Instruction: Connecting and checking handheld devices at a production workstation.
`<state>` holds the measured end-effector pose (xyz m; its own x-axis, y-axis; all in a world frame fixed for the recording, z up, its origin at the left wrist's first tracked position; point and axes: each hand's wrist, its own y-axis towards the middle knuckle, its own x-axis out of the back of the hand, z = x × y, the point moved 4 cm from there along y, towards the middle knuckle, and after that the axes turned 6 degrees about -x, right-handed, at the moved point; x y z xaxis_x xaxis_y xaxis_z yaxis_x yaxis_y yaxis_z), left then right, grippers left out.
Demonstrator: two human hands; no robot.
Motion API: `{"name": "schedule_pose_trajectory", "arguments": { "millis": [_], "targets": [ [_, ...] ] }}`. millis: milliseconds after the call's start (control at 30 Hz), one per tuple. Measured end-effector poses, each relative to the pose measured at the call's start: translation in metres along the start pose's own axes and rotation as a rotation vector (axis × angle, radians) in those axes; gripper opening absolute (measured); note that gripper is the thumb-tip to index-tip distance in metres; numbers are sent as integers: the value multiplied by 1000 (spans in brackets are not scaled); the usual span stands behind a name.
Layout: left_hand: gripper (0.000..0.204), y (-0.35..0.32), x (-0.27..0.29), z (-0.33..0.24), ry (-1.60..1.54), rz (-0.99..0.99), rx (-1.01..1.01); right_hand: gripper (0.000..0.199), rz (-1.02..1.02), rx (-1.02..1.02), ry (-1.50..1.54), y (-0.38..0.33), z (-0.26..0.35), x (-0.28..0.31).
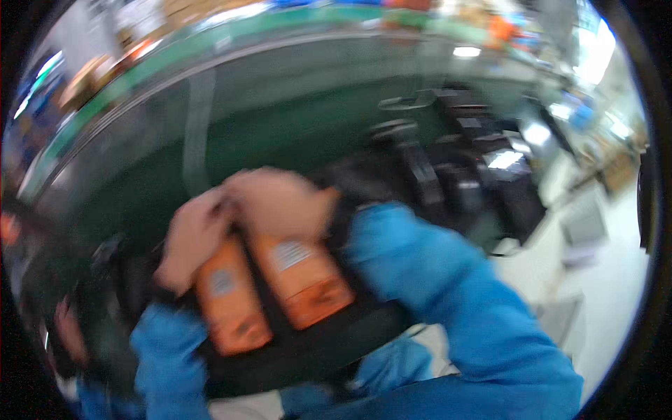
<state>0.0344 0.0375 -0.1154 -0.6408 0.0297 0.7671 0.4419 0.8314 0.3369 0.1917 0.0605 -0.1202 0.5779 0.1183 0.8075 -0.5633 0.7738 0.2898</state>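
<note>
Two orange packs [231,301] [304,269] with pale labels lie side by side on a black, padded-looking surface [294,360] in front of me. Over the far end of the left pack, my left hand [190,241] is closed, its fingers curled inward. My right hand [280,203] bends over the far end of the right pack, also closed, back upward. Their fingertips meet between the packs' far ends. Motion blur and the hands themselves hide whatever is pinched there.
Several black cases or devices [465,168] are heaped to the right on the dark green bench [147,168]. A raised green ledge [175,45] with boxes runs along the back. At far left a co-worker's hand [70,329] shows near dark items. Pale floor [602,280] lies right.
</note>
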Motion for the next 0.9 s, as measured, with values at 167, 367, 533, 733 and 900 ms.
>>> {"name": "schedule_pose_trajectory", "arguments": {
  "millis": [167,367,533,733,900],
  "targets": [
    [26,-2,2,1,91,-85,51,21,49,61,115,3,12,15],
    [27,3,5,6,117,-92,104,16,75,-18,228,11,-5,8],
    [28,-1,6,5,93,-95,65,17,77,8,197,10,-2,6],
    [26,-1,4,1,108,-102,70,17,74,-46,201,5,7,12],
    [25,0,3,-3,102,-83,45,21,58,-19,154,2,7,15]
  ]
}}
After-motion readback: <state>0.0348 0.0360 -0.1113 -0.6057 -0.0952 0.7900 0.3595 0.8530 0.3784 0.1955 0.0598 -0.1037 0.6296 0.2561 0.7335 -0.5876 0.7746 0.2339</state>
